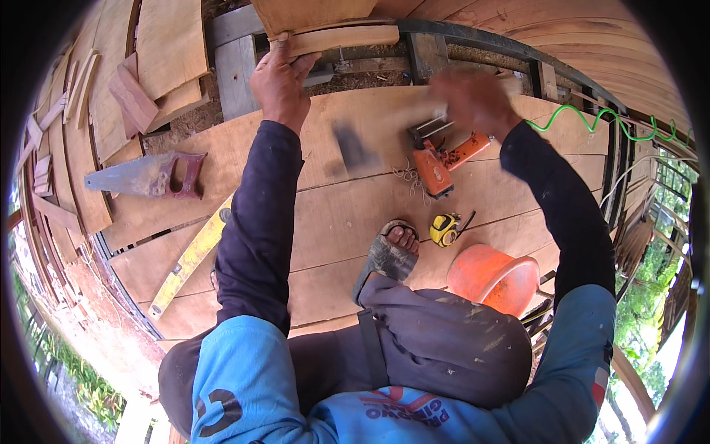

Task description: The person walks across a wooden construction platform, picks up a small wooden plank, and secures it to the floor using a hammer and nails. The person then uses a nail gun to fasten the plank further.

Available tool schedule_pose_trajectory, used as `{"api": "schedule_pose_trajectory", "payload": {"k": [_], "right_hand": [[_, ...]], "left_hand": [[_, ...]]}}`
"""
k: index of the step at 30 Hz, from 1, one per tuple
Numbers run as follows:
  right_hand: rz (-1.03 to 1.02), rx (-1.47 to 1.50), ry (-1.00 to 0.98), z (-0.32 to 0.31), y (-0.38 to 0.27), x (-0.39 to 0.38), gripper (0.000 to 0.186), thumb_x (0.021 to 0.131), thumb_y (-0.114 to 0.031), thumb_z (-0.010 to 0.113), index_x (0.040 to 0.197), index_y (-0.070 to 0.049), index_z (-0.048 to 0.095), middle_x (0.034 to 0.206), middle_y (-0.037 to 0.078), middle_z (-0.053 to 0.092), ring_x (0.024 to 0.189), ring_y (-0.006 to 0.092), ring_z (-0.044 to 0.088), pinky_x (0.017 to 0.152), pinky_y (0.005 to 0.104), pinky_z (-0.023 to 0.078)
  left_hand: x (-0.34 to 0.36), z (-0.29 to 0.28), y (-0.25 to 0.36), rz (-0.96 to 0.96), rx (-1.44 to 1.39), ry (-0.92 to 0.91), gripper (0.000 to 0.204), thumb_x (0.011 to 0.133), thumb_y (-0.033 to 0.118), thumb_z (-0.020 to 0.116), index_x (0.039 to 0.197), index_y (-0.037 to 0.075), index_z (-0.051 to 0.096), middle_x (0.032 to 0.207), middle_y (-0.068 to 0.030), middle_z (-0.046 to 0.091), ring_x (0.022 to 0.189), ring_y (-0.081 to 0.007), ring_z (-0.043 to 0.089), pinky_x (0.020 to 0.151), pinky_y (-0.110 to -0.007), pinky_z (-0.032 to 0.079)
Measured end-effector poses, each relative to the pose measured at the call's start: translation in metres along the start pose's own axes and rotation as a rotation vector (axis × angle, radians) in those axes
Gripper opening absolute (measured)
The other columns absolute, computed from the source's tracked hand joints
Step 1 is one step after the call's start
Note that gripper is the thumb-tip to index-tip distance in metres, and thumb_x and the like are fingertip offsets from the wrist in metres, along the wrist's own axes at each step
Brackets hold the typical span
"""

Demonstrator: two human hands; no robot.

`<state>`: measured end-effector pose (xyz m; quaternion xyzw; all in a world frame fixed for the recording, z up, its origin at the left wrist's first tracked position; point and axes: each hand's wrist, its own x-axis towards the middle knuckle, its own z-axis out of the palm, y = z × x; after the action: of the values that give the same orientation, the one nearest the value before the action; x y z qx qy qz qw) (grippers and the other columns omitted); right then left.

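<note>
My left hand (282, 87) grips the end of a narrow wooden strip (347, 41), thumb on top, against the edge of a wooden board (314, 10). My right hand (473, 100) is smeared by motion, wrapped round the pale handle of a hammer. The hammer's dark head (355, 146) is blurred too and hangs above the planks, apart from the strip. Below my right hand lies an orange nail gun (435, 166), partly hidden by that hand. A yellow tape measure (444, 229) rests near my sandalled foot, with a thin dark stick beside it.
A handsaw (151, 176) and a yellow spirit level (194, 255) lie on the left. An orange bucket (492, 277) stands by my knee. Loose boards (170, 48) and offcuts cover the far left. Gaps show between the beams ahead. A coiled green hose (592, 111) runs right.
</note>
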<state>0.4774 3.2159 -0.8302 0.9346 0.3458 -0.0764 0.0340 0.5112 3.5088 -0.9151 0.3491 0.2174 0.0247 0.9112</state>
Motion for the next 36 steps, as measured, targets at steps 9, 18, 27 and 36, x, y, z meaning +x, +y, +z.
{"api": "schedule_pose_trajectory", "payload": {"k": [9, 18, 27, 36], "right_hand": [[-0.015, 0.094, -0.044, -0.007, -0.026, -0.011, 0.029, 0.067, -0.008, 0.07, 0.095, -0.011, 0.062, 0.086, 0.007, 0.064, 0.077, 0.0285, 0.068, 0.065, 0.0414, 0.055], [-0.133, 0.035, -0.046, -0.011, -0.014, 0.004, 0.03, 0.069, -0.011, 0.07, 0.097, -0.01, 0.061, 0.091, 0.008, 0.065, 0.083, 0.0293, 0.067, 0.067, 0.0429, 0.054], [-0.039, 0.085, -0.071, -0.014, -0.024, -0.002, 0.026, 0.07, -0.011, 0.07, 0.094, -0.011, 0.061, 0.088, 0.006, 0.065, 0.078, 0.0288, 0.067, 0.064, 0.0412, 0.054], [-0.02, 0.097, -0.047, 0.003, -0.014, -0.012, 0.026, 0.066, -0.007, 0.07, 0.089, -0.01, 0.058, 0.084, 0.006, 0.061, 0.076, 0.0265, 0.066, 0.064, 0.0409, 0.053]], "left_hand": [[0.0, -0.004, 0.004, -0.05, 0.143, 0.006, 0.035, 0.095, 0.023, 0.063, 0.111, -0.006, 0.057, 0.104, -0.0179, 0.065, 0.086, -0.0312, 0.071, 0.083, -0.038, 0.058], [0.001, -0.006, 0.006, -0.042, 0.162, 0.028, 0.033, 0.095, 0.023, 0.064, 0.111, -0.006, 0.057, 0.106, -0.0178, 0.065, 0.088, -0.0314, 0.07, 0.083, -0.038, 0.058], [0.0, -0.009, 0.004, -0.04, 0.137, 0.01, 0.033, 0.093, 0.022, 0.066, 0.111, -0.006, 0.059, 0.105, -0.0171, 0.066, 0.086, -0.0311, 0.07, 0.085, -0.038, 0.057], [0.002, -0.002, 0.003, -0.012, 0.058, 0.001, 0.032, 0.091, 0.016, 0.069, 0.102, -0.012, 0.059, 0.095, -0.0186, 0.067, 0.078, -0.0299, 0.071, 0.071, -0.032, 0.062]]}}
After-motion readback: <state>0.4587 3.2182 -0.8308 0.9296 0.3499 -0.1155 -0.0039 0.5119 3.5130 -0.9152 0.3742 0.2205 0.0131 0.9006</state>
